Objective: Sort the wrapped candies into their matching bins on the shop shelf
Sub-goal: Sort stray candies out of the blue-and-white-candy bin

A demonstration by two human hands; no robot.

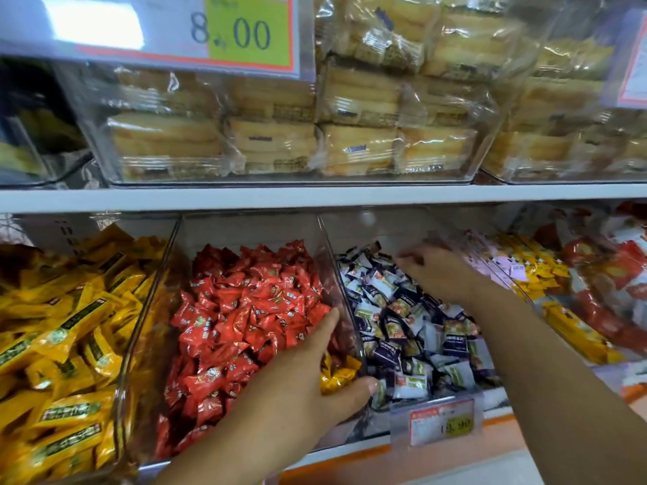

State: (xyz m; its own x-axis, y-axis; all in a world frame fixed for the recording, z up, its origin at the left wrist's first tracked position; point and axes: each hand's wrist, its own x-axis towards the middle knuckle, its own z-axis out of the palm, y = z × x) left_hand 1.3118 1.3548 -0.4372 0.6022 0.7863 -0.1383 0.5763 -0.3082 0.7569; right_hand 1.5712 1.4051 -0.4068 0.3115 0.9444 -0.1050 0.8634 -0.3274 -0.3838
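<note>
left grip [308, 379] clutches yellow candies [338, 378], count unclear, over right wall of red bin [326, 264]. right grip [437, 271] blurred, state can't tell, over purple-white candies [402, 330] right of red bin. one yellow-bar bin [150, 299] left of it, one price tag [443, 420] below-right.

Above the candy heaps there is open room: between them and the white shelf board [315, 196] overhead you can pass a hand in from the front. The clear wall [338, 274] between the red candies [245, 309] and the purple-and-white candies [413, 344] blocks a low sideways move. Your left hand [308, 372], holding yellow candies [338, 374], sits across its front end. Your right hand [441, 271] takes the back part over the purple-and-white candies. A price tag [442, 420] stands at the front edge there.
</note>
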